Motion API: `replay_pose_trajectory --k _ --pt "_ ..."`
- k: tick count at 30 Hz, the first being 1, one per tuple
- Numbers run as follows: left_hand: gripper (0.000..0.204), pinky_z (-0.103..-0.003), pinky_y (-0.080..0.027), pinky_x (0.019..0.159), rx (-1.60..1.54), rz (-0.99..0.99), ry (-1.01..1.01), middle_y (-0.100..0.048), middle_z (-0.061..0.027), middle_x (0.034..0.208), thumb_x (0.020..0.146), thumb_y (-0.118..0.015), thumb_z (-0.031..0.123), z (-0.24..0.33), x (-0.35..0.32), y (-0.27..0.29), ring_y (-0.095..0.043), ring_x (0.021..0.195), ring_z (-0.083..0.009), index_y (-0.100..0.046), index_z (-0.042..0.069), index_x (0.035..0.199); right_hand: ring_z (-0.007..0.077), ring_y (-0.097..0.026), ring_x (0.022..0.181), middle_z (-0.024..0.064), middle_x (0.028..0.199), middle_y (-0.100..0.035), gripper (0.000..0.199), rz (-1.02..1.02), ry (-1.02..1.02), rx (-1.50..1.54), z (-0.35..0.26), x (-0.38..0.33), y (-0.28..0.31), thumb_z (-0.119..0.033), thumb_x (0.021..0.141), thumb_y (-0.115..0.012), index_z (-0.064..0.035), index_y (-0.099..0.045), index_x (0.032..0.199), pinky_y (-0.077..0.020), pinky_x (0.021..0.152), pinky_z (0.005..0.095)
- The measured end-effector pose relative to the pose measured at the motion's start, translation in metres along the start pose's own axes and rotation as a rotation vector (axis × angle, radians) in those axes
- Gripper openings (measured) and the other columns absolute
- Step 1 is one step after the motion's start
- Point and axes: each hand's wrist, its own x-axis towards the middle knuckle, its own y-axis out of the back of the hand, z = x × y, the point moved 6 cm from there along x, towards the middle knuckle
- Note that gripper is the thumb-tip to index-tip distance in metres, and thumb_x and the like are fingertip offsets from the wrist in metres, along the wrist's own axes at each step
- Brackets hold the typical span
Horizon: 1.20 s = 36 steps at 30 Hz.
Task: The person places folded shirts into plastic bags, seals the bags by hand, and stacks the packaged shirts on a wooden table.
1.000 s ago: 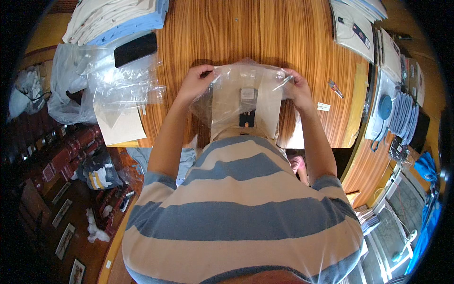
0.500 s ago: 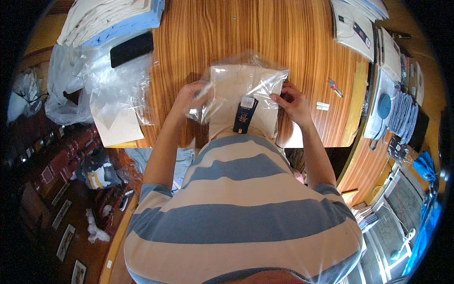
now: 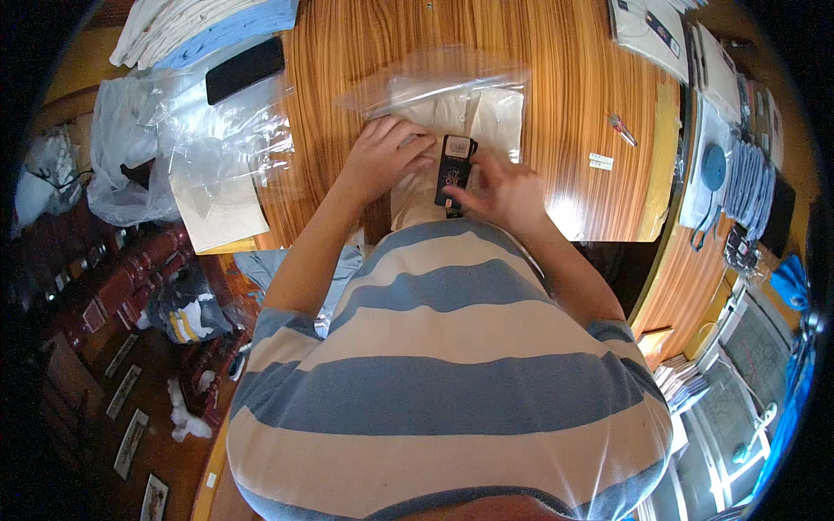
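Note:
A folded beige garment (image 3: 493,122) lies before me, partly within a clear plastic bag (image 3: 434,71) whose loose film spreads beyond its far edge. On the garment rests a dark hang tag (image 3: 452,169) with a pale label at its top. My left hand (image 3: 388,156) lies over the garment's left side, fingers stretched toward the tag. From the right, my right hand (image 3: 508,189) reaches over the garment, its thumb across the lower tag and its forefinger by the tag's right edge. Thumb and forefinger are apart; the other fingers are slightly blurred.
At left are a black phone (image 3: 245,69), crumpled clear bags (image 3: 130,187) and a beige sheet (image 3: 217,208). Folded clothes (image 3: 208,30) are stacked far left. To the right lie a small red-handled tool (image 3: 622,130), a white label strip (image 3: 600,161) and packed garments (image 3: 656,39).
Both hands have moved inward from the bag's sides onto the garment, the right reaching the hang tag. Garment and tag have shifted away from me. The bag's film now lies flatter and wider.

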Motion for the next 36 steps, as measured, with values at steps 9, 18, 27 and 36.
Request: replay_pose_trajectory --k 9,18,27,36 --pt "0.02 -0.043 -0.057 0.073 -0.252 -0.014 0.316 -0.071 -0.0127 0.096 0.097 -0.07 0.027 -0.03 0.025 -0.009 -0.071 0.085 -0.0336 -0.074 0.008 0.101 0.0291 -0.073 0.078 0.009 0.098 -0.066 0.067 0.033 0.059 -0.075 -0.037 -0.013 -0.014 -0.052 0.079 -0.082 -0.0127 -0.063 0.13 -0.0603 0.065 0.0411" --pt "0.018 -0.04 -0.056 0.077 -0.213 0.231 0.032 -0.071 -0.0088 0.097 0.094 -0.075 0.025 -0.012 0.01 -0.001 -0.07 0.087 -0.0308 -0.075 0.009 0.101 0.0285 -0.073 0.084 0.0087 0.101 -0.066 0.065 0.091 -0.077 -0.094 -0.035 -0.014 -0.01 -0.049 0.08 -0.082 -0.0113 -0.065 0.13 -0.0608 0.07 0.0398" --pt "0.021 -0.045 -0.05 0.097 -0.035 0.254 0.135 -0.069 -0.0049 0.107 0.089 -0.076 0.025 -0.007 -0.008 0.006 -0.063 0.107 -0.034 -0.073 0.015 0.106 0.0306 -0.074 0.084 0.0119 0.1 -0.076 0.039 0.254 -0.128 -0.035 0.027 -0.021 -0.024 -0.044 0.093 -0.071 -0.0107 -0.074 0.112 -0.0595 0.068 0.0431" --pt "0.015 -0.042 -0.051 0.09 -0.034 0.314 0.166 -0.069 -0.0039 0.106 0.088 -0.076 0.023 -0.016 -0.018 -0.019 -0.062 0.103 -0.0304 -0.076 0.016 0.101 0.0315 -0.074 0.082 0.0118 0.092 -0.076 0.023 0.227 -0.373 0.29 0.038 0.005 -0.023 -0.032 0.089 -0.074 -0.0132 -0.077 0.102 -0.0577 0.069 0.0424"
